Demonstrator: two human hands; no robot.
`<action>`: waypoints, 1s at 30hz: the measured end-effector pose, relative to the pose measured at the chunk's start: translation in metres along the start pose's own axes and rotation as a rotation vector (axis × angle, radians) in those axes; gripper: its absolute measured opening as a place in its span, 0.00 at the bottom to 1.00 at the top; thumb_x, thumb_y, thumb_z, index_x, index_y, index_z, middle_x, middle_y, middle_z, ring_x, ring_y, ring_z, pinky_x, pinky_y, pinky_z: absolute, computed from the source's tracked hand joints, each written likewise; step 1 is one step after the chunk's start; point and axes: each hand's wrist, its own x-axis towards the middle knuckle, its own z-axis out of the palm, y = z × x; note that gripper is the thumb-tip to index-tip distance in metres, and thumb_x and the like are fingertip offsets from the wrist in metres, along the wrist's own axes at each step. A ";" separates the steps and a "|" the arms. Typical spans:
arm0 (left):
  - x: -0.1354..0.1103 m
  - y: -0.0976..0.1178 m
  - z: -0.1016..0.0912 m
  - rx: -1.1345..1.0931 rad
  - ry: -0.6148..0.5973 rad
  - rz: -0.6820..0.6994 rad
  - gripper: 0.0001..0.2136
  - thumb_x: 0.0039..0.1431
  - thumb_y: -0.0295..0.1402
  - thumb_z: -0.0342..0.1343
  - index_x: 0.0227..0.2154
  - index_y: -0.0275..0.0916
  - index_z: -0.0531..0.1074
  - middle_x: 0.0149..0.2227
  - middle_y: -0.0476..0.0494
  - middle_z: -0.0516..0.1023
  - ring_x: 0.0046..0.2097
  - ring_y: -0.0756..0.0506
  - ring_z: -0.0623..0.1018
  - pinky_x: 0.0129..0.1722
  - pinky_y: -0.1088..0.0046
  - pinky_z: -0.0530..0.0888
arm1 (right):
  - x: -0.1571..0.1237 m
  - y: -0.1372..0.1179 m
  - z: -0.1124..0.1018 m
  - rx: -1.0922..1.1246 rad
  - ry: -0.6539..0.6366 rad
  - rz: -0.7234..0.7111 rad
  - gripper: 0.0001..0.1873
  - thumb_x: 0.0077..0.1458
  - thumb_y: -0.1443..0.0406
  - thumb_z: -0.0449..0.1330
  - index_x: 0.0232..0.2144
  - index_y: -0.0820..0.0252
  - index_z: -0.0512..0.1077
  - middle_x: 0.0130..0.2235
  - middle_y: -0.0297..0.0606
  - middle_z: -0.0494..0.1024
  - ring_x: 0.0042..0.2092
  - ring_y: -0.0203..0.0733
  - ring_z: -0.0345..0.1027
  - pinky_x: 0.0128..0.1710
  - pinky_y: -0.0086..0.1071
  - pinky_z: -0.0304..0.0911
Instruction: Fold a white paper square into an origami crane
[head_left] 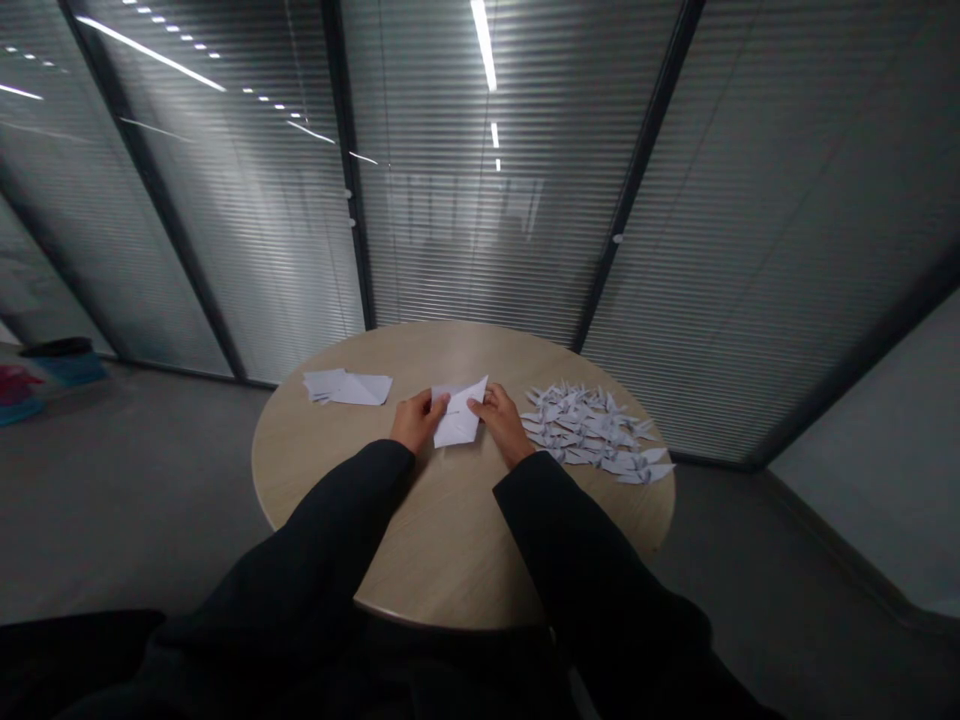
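A person's left hand [414,421] and right hand [505,422] pinching opposite sides of a folded white paper sheet [456,422], above a round pale wooden table [450,530], between overlapping flat white papers [356,388] and clustered white folded-paper pieces [589,428].

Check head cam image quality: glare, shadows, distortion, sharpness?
Head view: bright light streaks glare across the glass panels; head view: dim overall, with dark sleeves losing detail and soft shadows on the table; head view: panel frames splay outward, suggesting wide-angle distortion; head view: held paper outlines read clearly, finer creases too small to tell.
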 end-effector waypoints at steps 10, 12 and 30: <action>-0.006 0.007 -0.002 -0.015 -0.059 0.136 0.14 0.55 0.42 0.50 0.20 0.39 0.65 0.17 0.53 0.60 0.22 0.52 0.60 0.24 0.75 0.56 | 0.002 0.010 -0.003 -0.172 0.079 0.060 0.25 0.39 0.66 0.59 0.42 0.55 0.58 0.31 0.30 0.71 0.32 0.38 0.67 0.33 0.31 0.61; -0.007 0.010 -0.003 -0.046 -0.062 0.135 0.13 0.55 0.42 0.50 0.21 0.38 0.66 0.18 0.53 0.60 0.22 0.52 0.60 0.24 0.75 0.56 | 0.004 0.012 -0.004 -0.168 0.080 0.052 0.25 0.37 0.67 0.57 0.42 0.56 0.58 0.31 0.30 0.70 0.32 0.38 0.67 0.33 0.30 0.61; 0.008 -0.011 0.010 -0.559 0.060 -0.158 0.12 0.48 0.38 0.58 0.31 0.34 0.73 0.26 0.45 0.74 0.27 0.49 0.70 0.25 0.76 0.65 | -0.002 -0.002 0.000 0.006 -0.001 -0.034 0.25 0.45 0.57 0.60 0.47 0.56 0.66 0.32 0.35 0.77 0.30 0.39 0.69 0.31 0.32 0.64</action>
